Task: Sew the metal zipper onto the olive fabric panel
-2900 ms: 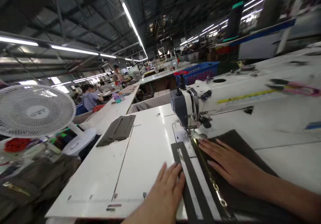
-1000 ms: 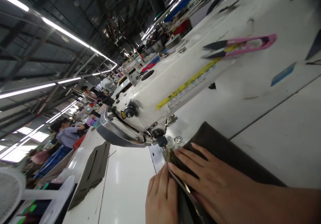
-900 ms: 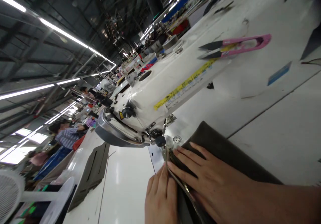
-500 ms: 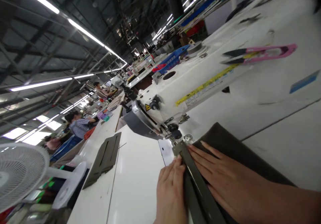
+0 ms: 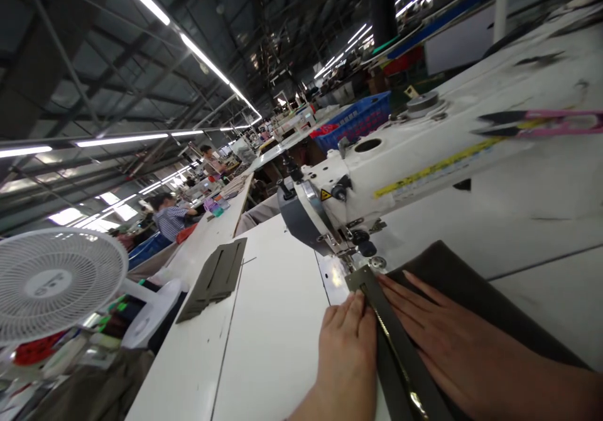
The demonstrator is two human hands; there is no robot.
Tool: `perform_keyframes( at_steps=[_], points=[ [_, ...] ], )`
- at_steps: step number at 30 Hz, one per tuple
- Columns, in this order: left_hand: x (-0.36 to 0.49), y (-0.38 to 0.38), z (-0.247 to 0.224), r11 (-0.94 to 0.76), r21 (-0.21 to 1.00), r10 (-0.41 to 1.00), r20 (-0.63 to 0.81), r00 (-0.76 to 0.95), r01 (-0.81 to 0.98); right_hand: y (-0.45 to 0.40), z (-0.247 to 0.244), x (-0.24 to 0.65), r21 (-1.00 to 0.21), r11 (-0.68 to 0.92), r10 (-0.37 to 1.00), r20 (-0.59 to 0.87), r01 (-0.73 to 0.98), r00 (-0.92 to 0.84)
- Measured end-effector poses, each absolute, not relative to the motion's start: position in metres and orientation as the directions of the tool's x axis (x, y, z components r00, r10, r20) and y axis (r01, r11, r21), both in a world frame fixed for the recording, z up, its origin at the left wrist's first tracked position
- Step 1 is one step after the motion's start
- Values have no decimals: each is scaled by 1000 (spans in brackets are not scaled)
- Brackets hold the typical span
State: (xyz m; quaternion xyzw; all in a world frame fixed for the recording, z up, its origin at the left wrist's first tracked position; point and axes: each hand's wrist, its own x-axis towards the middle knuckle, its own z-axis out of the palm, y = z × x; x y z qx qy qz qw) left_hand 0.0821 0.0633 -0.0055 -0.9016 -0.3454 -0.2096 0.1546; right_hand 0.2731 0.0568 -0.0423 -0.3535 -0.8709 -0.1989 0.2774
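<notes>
A dark olive fabric panel (image 5: 365, 275) with a gold metal zipper (image 5: 393, 349) along its slot lies at the needle of a white sewing machine (image 5: 346, 220). My left hand (image 5: 346, 349) has its fingers bent and together at the panel's left edge, just in front of the presser foot; its thumb is hidden. Flat across the right side of the panel lies my right hand (image 5: 466, 339), fingers stretched toward the needle. More dark fabric (image 5: 443, 270) spreads beneath and beyond it.
A stack of slotted olive pieces (image 5: 214, 279) lies on the white table to the left, near a white fan (image 5: 61, 283). Pink thread snips (image 5: 541, 122) rest on the machine's arm. Behind are a blue basket (image 5: 355, 119) and a seated co-worker (image 5: 170, 220).
The view has shifted, so the machine and both hands appear farther right. More of the zipper shows, with a shiny end in front. Both hands remain on the fabric beside the needle.
</notes>
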Motion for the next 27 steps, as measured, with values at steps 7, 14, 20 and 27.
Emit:
perform_keyframes(
  at_steps=[7, 14, 20, 27],
  points=[
    [88, 82, -7, -689, -129, 595, 460, 658, 713, 75, -41, 275, 141, 688, 487, 637, 712, -597],
    [90, 101, -12, -699, -138, 521, 573, 632, 702, 95, -37, 280, 250, 700, 376, 667, 669, -643],
    [92, 103, -20, -690, -123, 490, 646, 585, 713, 103, -70, 287, 258, 700, 426, 597, 666, -680],
    [94, 102, -18, -697, -131, 472, 657, 588, 705, 100, -85, 291, 207, 701, 497, 544, 682, -676]
  ],
)
